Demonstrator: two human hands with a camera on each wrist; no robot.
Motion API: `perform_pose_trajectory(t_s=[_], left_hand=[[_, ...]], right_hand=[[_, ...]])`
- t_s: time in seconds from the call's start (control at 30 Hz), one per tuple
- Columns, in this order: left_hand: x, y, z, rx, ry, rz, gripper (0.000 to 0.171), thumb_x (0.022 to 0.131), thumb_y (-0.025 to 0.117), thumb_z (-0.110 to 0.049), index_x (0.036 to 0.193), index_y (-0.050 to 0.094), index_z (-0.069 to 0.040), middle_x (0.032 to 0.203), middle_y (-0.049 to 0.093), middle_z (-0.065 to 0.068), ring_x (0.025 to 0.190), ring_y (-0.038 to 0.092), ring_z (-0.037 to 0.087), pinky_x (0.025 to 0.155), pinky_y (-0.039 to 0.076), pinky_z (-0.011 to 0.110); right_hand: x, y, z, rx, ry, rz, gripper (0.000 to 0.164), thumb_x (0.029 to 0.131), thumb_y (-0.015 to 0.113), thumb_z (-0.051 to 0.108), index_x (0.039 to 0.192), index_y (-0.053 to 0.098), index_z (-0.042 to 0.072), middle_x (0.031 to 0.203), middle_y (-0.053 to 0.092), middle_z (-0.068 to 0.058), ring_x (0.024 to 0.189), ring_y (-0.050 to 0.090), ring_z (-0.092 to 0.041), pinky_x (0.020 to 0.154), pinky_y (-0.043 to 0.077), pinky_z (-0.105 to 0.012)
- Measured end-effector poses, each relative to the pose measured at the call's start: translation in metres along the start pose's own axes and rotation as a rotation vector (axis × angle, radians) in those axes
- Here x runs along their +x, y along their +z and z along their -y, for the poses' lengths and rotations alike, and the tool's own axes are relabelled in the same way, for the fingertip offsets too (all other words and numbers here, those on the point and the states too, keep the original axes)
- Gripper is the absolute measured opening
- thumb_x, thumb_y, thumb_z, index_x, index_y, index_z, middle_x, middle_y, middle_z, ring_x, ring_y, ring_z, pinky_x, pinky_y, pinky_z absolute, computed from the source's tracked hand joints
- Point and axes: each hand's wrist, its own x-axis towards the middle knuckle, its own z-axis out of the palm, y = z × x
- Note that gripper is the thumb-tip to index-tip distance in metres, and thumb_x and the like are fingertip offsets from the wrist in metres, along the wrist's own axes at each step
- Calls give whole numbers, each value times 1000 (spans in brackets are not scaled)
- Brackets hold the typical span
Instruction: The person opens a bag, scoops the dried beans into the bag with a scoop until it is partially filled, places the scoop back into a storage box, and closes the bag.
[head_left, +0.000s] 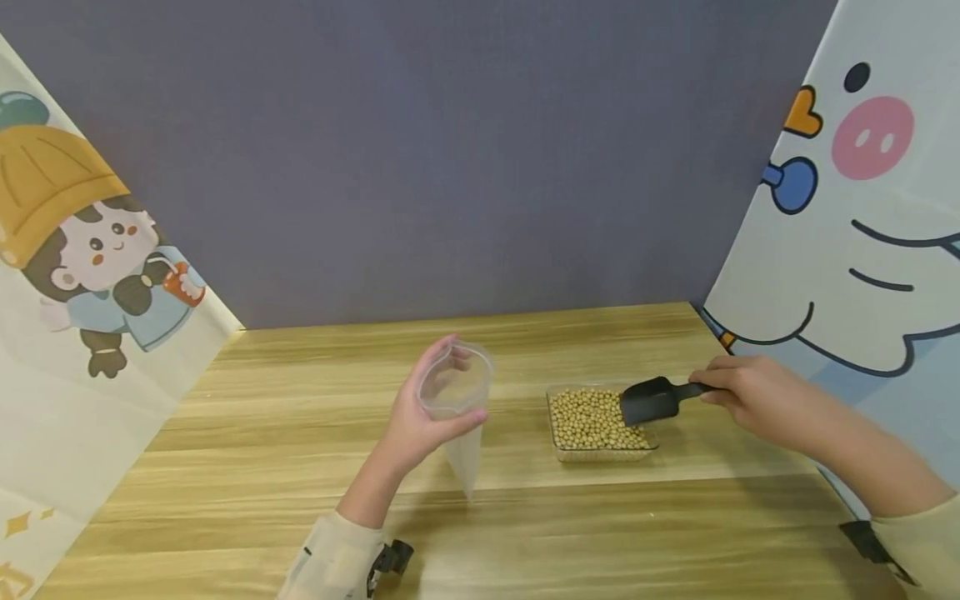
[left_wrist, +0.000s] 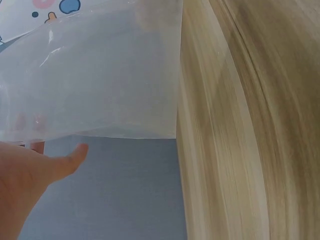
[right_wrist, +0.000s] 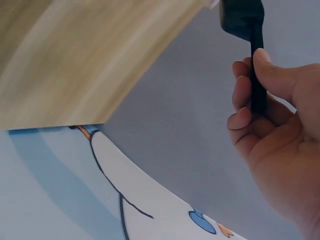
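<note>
My left hand [head_left: 414, 421] grips a translucent plastic bag [head_left: 467, 457] by its mouth, thumb on the near side and fingers round the far rim. The bag's mouth is spread and faces up, and its body hangs down. In the left wrist view the bag [left_wrist: 115, 75] fills much of the upper left. My right hand [head_left: 761, 396] holds a black scoop [head_left: 649, 402] by the handle, its blade over the right part of a clear container [head_left: 603, 456] full of soybeans [head_left: 588, 417]. Fingers and thumb close round the scoop's handle [right_wrist: 258, 95] in the right wrist view.
The container stands on a wood-grain table [head_left: 585, 533]. A dark grey panel [head_left: 465, 167] rises behind the table's back edge. Printed cartoon panels [head_left: 120, 275] flank it on the left and on the right.
</note>
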Motion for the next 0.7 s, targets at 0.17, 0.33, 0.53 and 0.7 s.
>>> perform_pose_trajectory(t_s=[0.17,0.33,0.53,0.7], left_hand=[[1,-3,0,10,-14,-25,95,75,88,5,159,45,-10,145,59,24,133,58,22,123,38,65],[1,-6,-1,10,-41,-41,95,75,88,5,159,44,-9,144,60,20,131,58,15,123,39,65],[-1,-10,1,5,-67,-40,99,76,87,5,161,41,-13,148,57,21,135,56,23,124,39,62],[-2,-15,1,8,-48,-34,101,77,86,7,163,38,-11,149,54,25,136,55,35,125,38,62]], right_hand=[[-2,11,-1,56,8,-33,27,86,84,6,112,80,-1,97,77,-3,71,66,-7,54,48,-25],[-5,21,1,146,44,-27,28,89,82,8,117,80,1,101,80,-6,72,65,-2,55,46,-23],[-9,32,0,226,82,3,31,92,79,8,122,78,1,103,80,-7,65,53,8,55,42,-21],[-5,37,5,271,115,48,33,95,77,11,126,76,1,108,80,-9,71,56,7,56,44,-22]])
